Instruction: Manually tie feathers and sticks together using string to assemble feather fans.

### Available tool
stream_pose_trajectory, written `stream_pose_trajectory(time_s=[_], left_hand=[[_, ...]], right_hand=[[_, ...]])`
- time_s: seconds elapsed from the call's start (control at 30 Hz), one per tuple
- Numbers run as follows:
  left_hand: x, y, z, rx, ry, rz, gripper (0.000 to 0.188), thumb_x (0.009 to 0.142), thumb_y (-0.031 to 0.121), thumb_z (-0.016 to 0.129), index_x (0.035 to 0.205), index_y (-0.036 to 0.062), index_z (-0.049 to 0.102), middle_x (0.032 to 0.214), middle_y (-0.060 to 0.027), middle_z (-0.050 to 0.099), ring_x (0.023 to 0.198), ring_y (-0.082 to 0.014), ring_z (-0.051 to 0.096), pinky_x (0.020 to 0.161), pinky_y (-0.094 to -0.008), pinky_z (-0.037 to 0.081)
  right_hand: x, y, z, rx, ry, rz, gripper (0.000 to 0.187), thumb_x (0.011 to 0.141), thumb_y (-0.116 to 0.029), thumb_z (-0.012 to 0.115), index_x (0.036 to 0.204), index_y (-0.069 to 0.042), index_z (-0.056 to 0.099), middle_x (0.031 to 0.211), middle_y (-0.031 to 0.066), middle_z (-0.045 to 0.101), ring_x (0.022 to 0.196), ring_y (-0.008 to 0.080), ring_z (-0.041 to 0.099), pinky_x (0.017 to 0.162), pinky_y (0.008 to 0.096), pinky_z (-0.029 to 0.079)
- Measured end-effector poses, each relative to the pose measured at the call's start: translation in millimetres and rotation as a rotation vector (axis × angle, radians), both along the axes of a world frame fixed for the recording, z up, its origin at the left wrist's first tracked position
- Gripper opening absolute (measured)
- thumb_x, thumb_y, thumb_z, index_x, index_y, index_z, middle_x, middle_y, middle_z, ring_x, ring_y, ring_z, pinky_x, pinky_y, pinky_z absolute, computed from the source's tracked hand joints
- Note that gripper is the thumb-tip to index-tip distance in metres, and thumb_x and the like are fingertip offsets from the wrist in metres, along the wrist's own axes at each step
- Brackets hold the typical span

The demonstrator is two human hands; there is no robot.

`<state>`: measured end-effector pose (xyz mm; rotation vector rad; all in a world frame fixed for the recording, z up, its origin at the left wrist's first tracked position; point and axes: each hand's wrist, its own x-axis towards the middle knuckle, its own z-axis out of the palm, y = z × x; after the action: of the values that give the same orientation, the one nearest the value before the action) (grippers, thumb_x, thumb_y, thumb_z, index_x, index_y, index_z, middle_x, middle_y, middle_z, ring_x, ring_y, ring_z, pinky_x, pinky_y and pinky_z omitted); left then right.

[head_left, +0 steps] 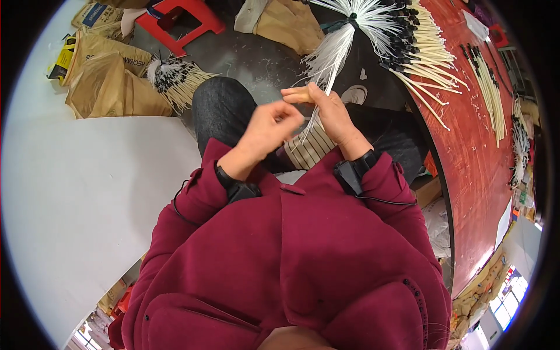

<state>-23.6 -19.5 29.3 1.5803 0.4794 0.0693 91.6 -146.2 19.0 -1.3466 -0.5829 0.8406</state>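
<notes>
A thick bundle of thin white wires (338, 55), gathered by a dark tie, hangs over the edge of the table and runs down to my hands. My right hand (335, 119) is closed around a few of these strands, whose loose ends trail below the fingers. Close by on the left, my left hand (268, 128) has its fingers curled into a pinch. Motion smears its fingertips, so what is between them cannot be made out. Under the hands, a striped cloth (309, 149) covers part of my lap.
On the red table (466, 192) at right lie cream-coloured sticks (429, 70) with black ends and a second row of them (490, 93). A white board (99, 192) spans the left. Beyond are paper sacks (105, 81), another wire bundle (175, 81) and a red stool (181, 23).
</notes>
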Motion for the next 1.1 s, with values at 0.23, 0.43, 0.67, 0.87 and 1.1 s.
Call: stream_pose_trajectory(time_s=[0.23,0.43,0.67,0.87,1.1], left_hand=[[10,-15,12,-0.185,0.087,-0.119,0.016,0.084,0.019,0.065,0.088,0.0034,0.060,0.069,0.0028,0.055,0.054,-0.0042,0.049,0.043,-0.0176,0.034],[6,-6,5,-0.725,0.149,0.055,0.011,0.087,0.014,0.062,0.090,0.0041,0.060,0.074,0.0009,0.057,0.055,-0.0046,0.050,0.043,-0.0170,0.034],[-6,13,8,-0.547,0.171,-0.114,0.007,0.088,0.011,0.060,0.090,0.0042,0.061,0.074,-0.0008,0.058,0.054,-0.0048,0.048,0.045,-0.0165,0.035],[3,8,17,-0.539,-0.041,-0.142,0.011,0.088,0.011,0.060,0.094,0.0023,0.063,0.073,-0.0030,0.061,0.058,-0.0061,0.053,0.049,-0.0174,0.039],[53,-3,12,-0.380,-0.193,0.051,0.009,0.086,0.009,0.062,0.089,0.0032,0.067,0.074,-0.0035,0.065,0.062,-0.0113,0.059,0.052,-0.0239,0.043]], right_hand=[[-4,2,-3,0.074,0.073,-0.037,0.057,0.099,-0.036,0.028,0.095,0.005,0.068,0.108,0.0139,0.065,0.099,0.0211,0.058,0.094,0.0312,0.040],[-4,4,-3,0.091,0.018,-0.078,0.055,0.099,-0.034,0.031,0.090,0.005,0.069,0.102,0.0125,0.066,0.094,0.0195,0.058,0.089,0.0311,0.041],[11,-2,-17,-0.029,-0.015,-0.216,0.052,0.098,-0.034,0.037,0.070,0.000,0.065,0.074,0.0031,0.063,0.073,0.0119,0.053,0.071,0.0279,0.039],[6,3,-23,-0.055,-0.027,-0.261,0.051,0.097,-0.033,0.040,0.063,-0.001,0.060,0.061,0.0016,0.057,0.061,0.0104,0.050,0.061,0.0265,0.039],[1,1,-15,-0.143,-0.001,-0.305,0.050,0.096,-0.031,0.043,0.055,-0.003,0.052,0.050,-0.0010,0.047,0.049,0.0092,0.044,0.048,0.0263,0.033]])
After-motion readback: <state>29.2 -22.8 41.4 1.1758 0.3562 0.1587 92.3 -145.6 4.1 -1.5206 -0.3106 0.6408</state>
